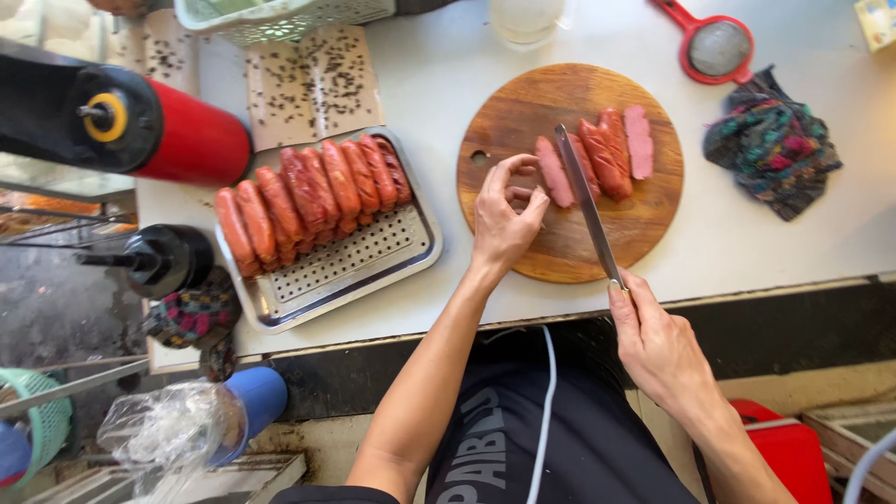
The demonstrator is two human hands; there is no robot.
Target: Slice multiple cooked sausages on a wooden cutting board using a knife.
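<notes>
A round wooden cutting board (523, 112) lies on the white counter and carries several pink sausage halves (607, 154). My left hand (504, 215) rests on the board, fingertips pinching the nearest sausage piece (553, 173). My right hand (653, 341) grips the handle of a long knife (586, 201), whose blade lies along that piece, tip pointing away from me.
A perforated metal tray (355, 266) with a row of whole sausages (308, 191) sits left of the board. A red bottle (187, 140) and a black-capped bottle (163, 257) stand further left. A red strainer (717, 47) and a multicoloured cloth (773, 149) lie at the right.
</notes>
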